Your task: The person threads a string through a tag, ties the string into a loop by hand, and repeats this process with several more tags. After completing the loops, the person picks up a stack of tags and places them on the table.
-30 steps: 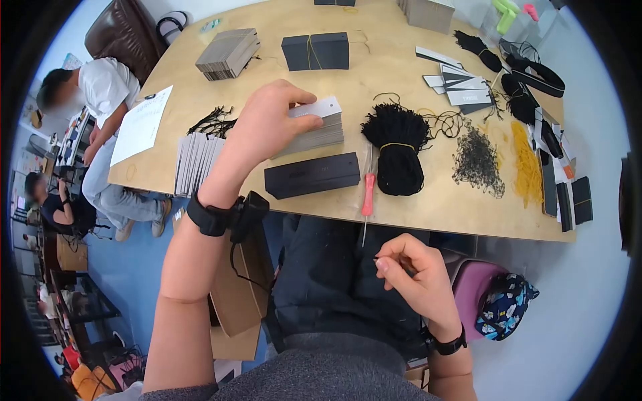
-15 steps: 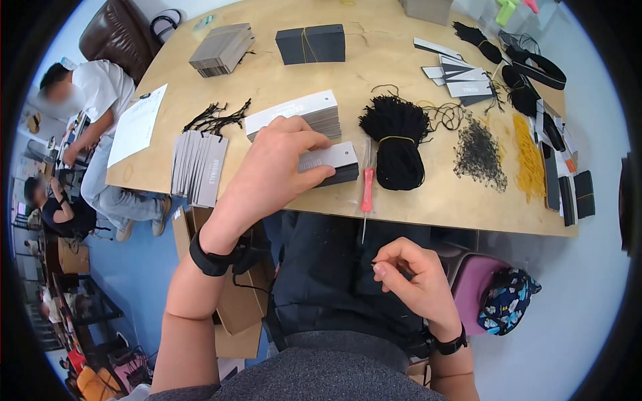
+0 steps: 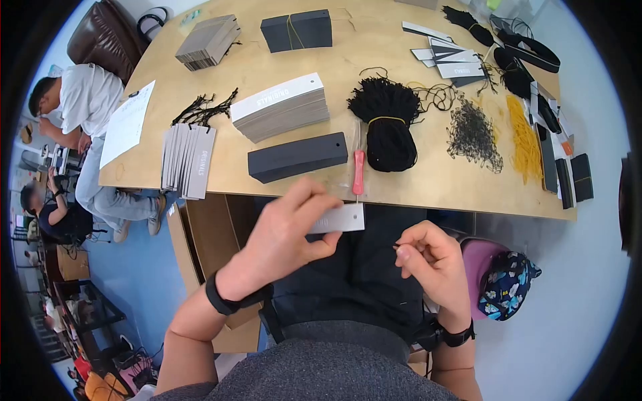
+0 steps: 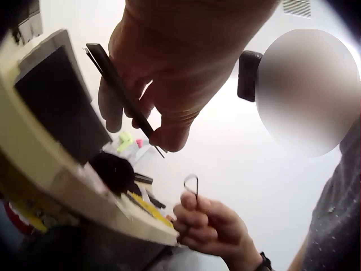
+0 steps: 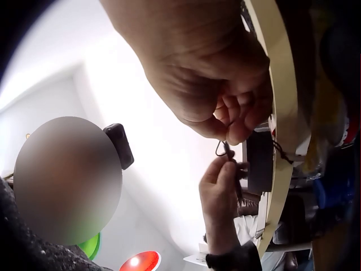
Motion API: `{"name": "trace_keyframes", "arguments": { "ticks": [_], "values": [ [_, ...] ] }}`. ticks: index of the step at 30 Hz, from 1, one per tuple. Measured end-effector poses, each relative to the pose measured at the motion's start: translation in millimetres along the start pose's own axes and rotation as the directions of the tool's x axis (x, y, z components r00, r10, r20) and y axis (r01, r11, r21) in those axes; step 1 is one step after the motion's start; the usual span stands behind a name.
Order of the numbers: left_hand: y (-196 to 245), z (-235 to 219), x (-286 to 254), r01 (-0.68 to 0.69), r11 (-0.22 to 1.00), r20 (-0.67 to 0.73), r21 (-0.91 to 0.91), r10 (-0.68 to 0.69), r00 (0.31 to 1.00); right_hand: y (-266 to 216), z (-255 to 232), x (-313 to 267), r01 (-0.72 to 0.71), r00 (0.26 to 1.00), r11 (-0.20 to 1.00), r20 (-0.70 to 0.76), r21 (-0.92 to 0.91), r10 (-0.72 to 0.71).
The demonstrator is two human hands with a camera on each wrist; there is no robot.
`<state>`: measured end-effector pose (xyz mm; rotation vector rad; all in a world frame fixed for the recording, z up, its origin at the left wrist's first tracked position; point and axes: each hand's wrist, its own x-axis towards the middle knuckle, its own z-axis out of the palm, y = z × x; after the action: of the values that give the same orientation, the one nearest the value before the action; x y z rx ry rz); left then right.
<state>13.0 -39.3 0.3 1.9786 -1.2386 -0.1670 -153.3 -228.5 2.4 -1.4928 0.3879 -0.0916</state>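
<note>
My left hand (image 3: pixel 284 224) pinches a grey hang tag (image 3: pixel 346 218) with a punched hole at its right end, held over my lap just off the table's front edge. A dark layer shows along this tag in the left wrist view. To the right, my right hand (image 3: pixel 435 260) pinches a small dark pear-shaped pin (image 4: pixel 197 186) between thumb and forefinger, its loop sticking up. A gap separates the two hands. Beyond the left hand stand a stack of black tags (image 3: pixel 297 157) and a stack of grey tags (image 3: pixel 284 107) marked ORIGINALS.
On the table (image 3: pixel 267 190) lie a red-handled tool (image 3: pixel 358 172), a black cord bundle (image 3: pixel 391 144), a heap of dark pins (image 3: pixel 473 137) and yellow bands (image 3: pixel 523 140). Corded tags (image 3: pixel 187 160) fan out at left. A cardboard box (image 3: pixel 221 234) stands below; a person (image 3: pixel 87 100) sits at far left.
My left hand has come from the stacks towards me and down over my lap, bringing the tag with it. The right hand has shifted slightly right, still pinching the pin.
</note>
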Motion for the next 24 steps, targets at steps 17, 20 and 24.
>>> {"name": "trace_keyframes", "arguments": {
  "ticks": [17, 20, 24],
  "values": [
    [-40, 53, -31, 0.247, 0.954, 0.087, -0.167, -0.235, 0.968, 37, 30, 11, 0.108, 0.988, 0.969, -0.087, -0.221, -0.13],
    [-49, 52, -31, 0.393, 0.844, 0.186, -0.366, -0.347, 0.919, 39, 33, 11, 0.135, 0.98, 0.953, -0.103, -0.273, -0.168],
    [-28, 35, -24, 0.387, 0.762, 0.34, -0.519, -0.231, 0.912, 37, 36, 13, 0.178, 0.964, 0.941, -0.142, -0.287, -0.226]
  ]
}}
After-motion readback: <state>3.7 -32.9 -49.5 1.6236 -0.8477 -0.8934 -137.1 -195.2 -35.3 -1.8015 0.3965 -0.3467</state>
